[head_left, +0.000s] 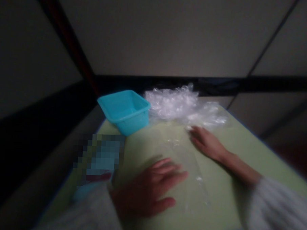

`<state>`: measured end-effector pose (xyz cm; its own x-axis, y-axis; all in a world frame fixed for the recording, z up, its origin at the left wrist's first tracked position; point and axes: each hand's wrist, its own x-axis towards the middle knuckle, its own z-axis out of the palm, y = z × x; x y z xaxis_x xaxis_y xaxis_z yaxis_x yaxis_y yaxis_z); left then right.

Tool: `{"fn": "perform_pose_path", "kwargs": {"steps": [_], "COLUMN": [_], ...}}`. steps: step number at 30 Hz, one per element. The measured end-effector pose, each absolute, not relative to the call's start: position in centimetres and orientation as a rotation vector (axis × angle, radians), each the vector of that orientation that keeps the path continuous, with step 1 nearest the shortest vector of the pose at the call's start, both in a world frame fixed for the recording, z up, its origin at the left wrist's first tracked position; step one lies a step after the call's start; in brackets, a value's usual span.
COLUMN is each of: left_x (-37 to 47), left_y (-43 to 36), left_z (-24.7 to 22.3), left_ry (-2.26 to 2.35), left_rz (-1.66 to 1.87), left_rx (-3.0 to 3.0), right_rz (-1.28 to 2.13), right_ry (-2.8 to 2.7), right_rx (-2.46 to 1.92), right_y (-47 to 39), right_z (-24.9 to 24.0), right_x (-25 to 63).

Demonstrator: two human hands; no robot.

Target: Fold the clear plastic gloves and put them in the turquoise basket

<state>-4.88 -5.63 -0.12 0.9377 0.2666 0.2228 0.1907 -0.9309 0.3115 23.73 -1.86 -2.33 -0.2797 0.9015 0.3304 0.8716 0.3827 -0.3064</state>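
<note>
Clear plastic film [189, 159] lies flat mid-desk [228, 206], with a crumpled film pile [171, 104] at twelve o'clock. Your left grip [156, 186] is spread, holding nothing; whether your right grip [204, 141], at one o'clock, pinches anything, I can't tell. Expect the sheet to be light, limp, slippery and easily creased; take its glinting four-o'clock edge between fingertips.

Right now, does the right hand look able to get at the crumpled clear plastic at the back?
Likely yes: the right hand is close to the near edge of the crumpled clear plastic, with nothing seen blocking it. The turquoise basin stands off to the left, seemingly out of the way.
</note>
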Motion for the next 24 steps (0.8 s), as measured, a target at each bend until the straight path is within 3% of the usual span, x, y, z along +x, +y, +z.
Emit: {"fn": "perform_pose_path", "kwargs": {"steps": [8,15,24], "left_x": [-4.6,-4.6,-4.3], "left_y": [-6.1,-6.4,-5.7], "left_z": [-0.1,0.0,0.2], "left_ry": [0.290,0.398,0.178], "left_rz": [0.403,0.481,0.143], "left_rx": [2.640,2.551,2.757], "right_rz": [-0.060,0.053,0.260], "right_ry": [-2.253,-2.344,-2.736], "right_rx": [-1.535,-1.313,-1.037], "right_y": [-1.8,-3.1,-3.7], "right_z": [-2.6,-1.1,-1.2], "right_x": [23.8,22.5,22.1]}}
